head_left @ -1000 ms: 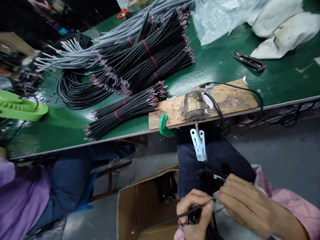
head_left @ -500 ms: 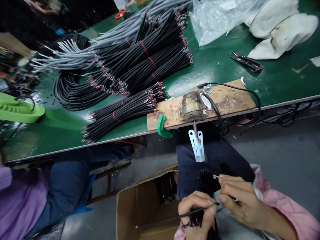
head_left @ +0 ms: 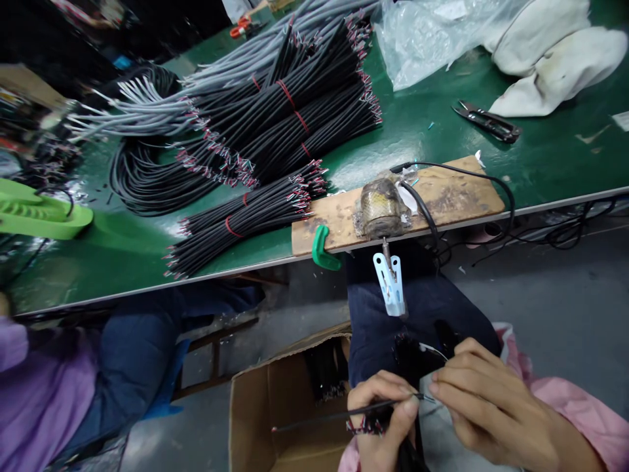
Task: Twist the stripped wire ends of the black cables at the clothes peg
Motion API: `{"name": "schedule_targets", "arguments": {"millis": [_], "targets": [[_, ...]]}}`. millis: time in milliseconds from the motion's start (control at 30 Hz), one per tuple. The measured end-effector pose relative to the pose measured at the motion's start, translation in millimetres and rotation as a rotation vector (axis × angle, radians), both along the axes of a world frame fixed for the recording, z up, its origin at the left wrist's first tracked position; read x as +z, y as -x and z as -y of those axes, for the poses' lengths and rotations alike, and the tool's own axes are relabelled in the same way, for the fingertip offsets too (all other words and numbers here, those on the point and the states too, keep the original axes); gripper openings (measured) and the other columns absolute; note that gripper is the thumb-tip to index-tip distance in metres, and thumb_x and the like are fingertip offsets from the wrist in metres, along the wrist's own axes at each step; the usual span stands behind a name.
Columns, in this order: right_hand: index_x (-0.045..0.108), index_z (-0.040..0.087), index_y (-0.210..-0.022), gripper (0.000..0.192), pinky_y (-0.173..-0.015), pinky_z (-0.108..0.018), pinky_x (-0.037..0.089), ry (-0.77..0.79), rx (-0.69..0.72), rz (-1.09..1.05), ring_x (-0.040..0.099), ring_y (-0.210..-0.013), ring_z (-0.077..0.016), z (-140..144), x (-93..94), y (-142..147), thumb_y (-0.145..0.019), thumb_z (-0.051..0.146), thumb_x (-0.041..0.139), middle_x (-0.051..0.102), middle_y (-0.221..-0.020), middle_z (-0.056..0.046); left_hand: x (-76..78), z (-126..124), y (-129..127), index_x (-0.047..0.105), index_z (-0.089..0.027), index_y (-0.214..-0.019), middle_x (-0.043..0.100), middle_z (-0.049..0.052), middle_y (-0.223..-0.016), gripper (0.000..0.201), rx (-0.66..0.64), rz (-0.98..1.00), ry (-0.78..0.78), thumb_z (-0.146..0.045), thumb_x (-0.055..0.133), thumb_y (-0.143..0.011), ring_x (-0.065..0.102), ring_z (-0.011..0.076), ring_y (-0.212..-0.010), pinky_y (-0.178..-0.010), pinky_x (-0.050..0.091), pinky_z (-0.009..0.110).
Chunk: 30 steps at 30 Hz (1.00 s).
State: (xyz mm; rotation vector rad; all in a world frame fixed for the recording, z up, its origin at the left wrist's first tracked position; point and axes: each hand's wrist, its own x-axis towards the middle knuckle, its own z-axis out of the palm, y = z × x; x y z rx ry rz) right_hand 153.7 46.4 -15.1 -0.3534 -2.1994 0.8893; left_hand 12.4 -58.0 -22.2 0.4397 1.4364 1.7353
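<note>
Low in the view, my left hand (head_left: 378, 413) pinches a black cable (head_left: 339, 415) near its stripped end, between thumb and forefinger. The rest of that cable runs left over the cardboard box. More cable ends, red and white (head_left: 363, 427), show under my left palm. My right hand (head_left: 491, 406) is closed, its thumb and fingertips at the thin wires (head_left: 428, 397) coming out of the cable's end. A thin white strand (head_left: 433, 349) curves up beside the right fingers. Beyond the hands, a light blue clip (head_left: 390, 285) hangs on the shaft of a tape-wrapped motor-like device (head_left: 379, 208).
On the green table (head_left: 422, 124) lie tied bundles of black cables (head_left: 246, 219), grey cables (head_left: 147, 111), snips (head_left: 486, 122) and a plastic bag (head_left: 422, 46). A green clamp (head_left: 324, 249) grips a wooden board (head_left: 452, 190). The cardboard box (head_left: 250, 406) stands below; a person in purple (head_left: 54, 393) sits left.
My right hand has shifted slightly right and turned, its fingers now closer together at the wires. My left hand has moved a little left with the cable. The white strand shows more of its length.
</note>
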Motion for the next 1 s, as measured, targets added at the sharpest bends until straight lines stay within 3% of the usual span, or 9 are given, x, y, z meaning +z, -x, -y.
{"name": "schedule_targets", "arguments": {"millis": [100,167,300,667,1000], "targets": [[0.063,0.011,-0.106,0.019,-0.081,-0.043,0.052,0.250,-0.019,0.004,0.065,-0.079,-0.0218,2.0,6.1,3.7,-0.087,0.015,0.058,0.069,-0.086,-0.009,-0.1,-1.0,-0.7,0.073,-0.023,-0.073,0.071,-0.001,-0.068,0.008,0.004,-0.054,-0.020,-0.024,0.082,-0.072,0.064,0.0123,-0.061,-0.059,0.048,0.020],[0.064,0.014,-0.103,0.015,-0.084,-0.042,0.051,0.336,-0.037,0.020,0.065,-0.079,-0.0212,3.0,7.9,6.2,-0.089,0.018,0.059,0.069,-0.085,-0.007,-1.7,-1.0,-0.9,0.073,-0.023,-0.072,0.071,-0.002,-0.068,0.008,0.000,-0.085,-0.014,-0.025,0.081,-0.073,0.063,0.0121,-0.060,-0.059,0.047,0.020],[0.064,0.016,-0.097,0.012,-0.075,-0.033,0.052,0.376,-0.026,0.031,0.062,-0.072,-0.0166,4.3,4.3,10.7,-0.094,0.011,0.053,0.068,-0.079,-0.004,-5.2,0.3,0.3,0.072,-0.023,-0.069,0.070,-0.002,-0.067,0.009,-0.031,-0.131,0.009,-0.026,0.080,-0.073,0.062,0.0116,-0.059,-0.058,0.045,0.020],[0.047,0.020,-0.088,0.014,-0.069,-0.028,0.048,0.555,-0.005,0.155,0.053,-0.071,-0.0158,16.5,-5.6,13.0,-0.099,0.017,0.039,0.051,-0.079,-0.002,-9.3,0.9,-0.7,0.072,-0.024,-0.068,0.071,0.000,-0.065,0.008,-0.028,-0.220,0.016,-0.020,0.077,-0.072,0.064,0.0159,-0.057,-0.054,0.047,0.025],[0.044,0.020,-0.087,0.013,-0.067,-0.026,0.048,0.538,-0.116,0.069,0.053,-0.069,-0.0145,25.0,-8.2,19.6,-0.096,0.012,0.038,0.049,-0.076,0.000,-7.8,0.0,-3.0,0.072,-0.025,-0.069,0.072,-0.003,-0.066,0.010,-0.029,-0.202,0.017,-0.016,0.077,-0.071,0.064,0.0125,-0.058,-0.057,0.048,0.021]]}}
